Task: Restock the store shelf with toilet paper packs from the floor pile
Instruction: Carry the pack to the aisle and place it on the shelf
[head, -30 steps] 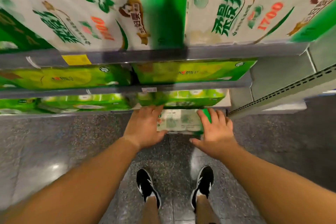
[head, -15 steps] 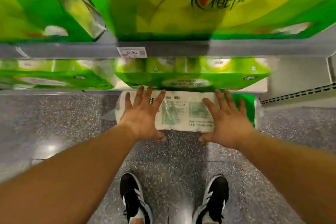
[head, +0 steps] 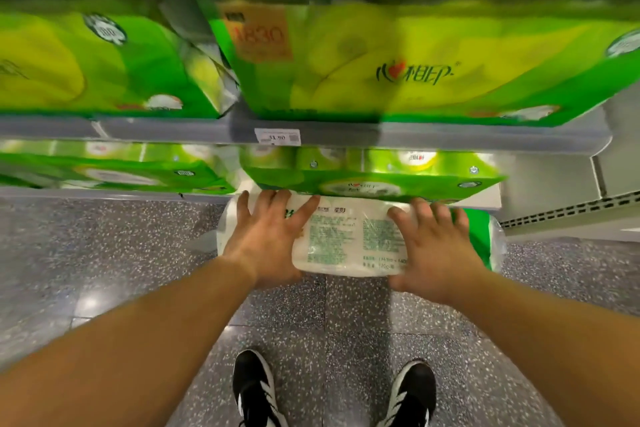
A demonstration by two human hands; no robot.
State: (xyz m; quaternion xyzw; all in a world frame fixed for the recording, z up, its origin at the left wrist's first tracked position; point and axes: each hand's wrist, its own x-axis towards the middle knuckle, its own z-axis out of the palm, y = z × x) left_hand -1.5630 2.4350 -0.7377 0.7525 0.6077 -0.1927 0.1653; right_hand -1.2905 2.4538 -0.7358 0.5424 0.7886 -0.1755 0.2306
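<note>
Both hands are on one toilet paper pack (head: 349, 239), a white pack with green print and a green right end. The pack lies at floor level, directly in front of the lowest shelf (head: 491, 199); its far edge runs under the green pack (head: 374, 180) stocked on that shelf.

The left hand (head: 266, 239) lies flat on the left part of the pack, fingers spread and straight, tips pointing toward the shelf. The right hand (head: 433, 250) lies on the right part, fingers spread and slightly bent over the top face, thumb at the near edge. The hands are apart, with the printed label panel showing between them. Whether either thumb hooks under the pack cannot be told.

The upper shelf (head: 415, 137) carries a large green-and-yellow pack (head: 398, 62) with an orange panel, and a price tag (head: 277, 136) sits on its front edge. More green packs (head: 104, 170) fill the lower left bay. The floor (head: 104, 253) is grey speckled tile. Two black shoes (head: 254, 388) with white stripes stand below the forearms.
</note>
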